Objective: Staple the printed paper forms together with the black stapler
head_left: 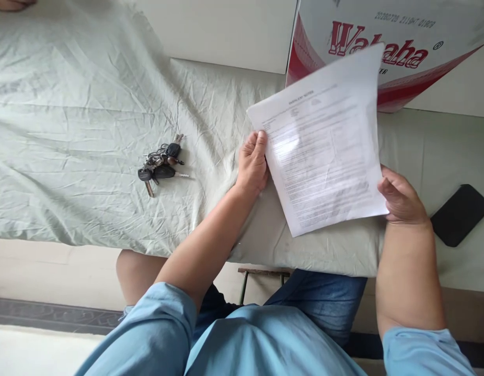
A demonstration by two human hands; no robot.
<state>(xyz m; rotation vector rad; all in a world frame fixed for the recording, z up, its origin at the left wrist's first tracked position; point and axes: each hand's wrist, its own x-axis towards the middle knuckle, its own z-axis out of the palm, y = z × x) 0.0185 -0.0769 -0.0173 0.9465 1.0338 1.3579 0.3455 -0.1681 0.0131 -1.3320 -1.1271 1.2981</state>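
A printed sheet of paper (324,156) is held up in front of me, tilted, above the cloth-covered surface. Whether more sheets lie behind it I cannot tell. My left hand (253,162) pinches its left edge, thumb on top and fingers curled behind. On the opposite side, my right hand (402,197) grips the lower right edge between thumb and fingers. Left of my left hand lies a bunch of keys (162,164) with black fobs. Beside my right hand rests a black phone-like slab (461,215), flat on the cloth.
A white and red carton (418,89) marked "Wahaha" stands behind the paper, partly covered by it. The pale green cloth (89,130) is wrinkled on the left. Part of another person's hand (12,4) shows at the top left corner. Below the front edge is a stool (261,272).
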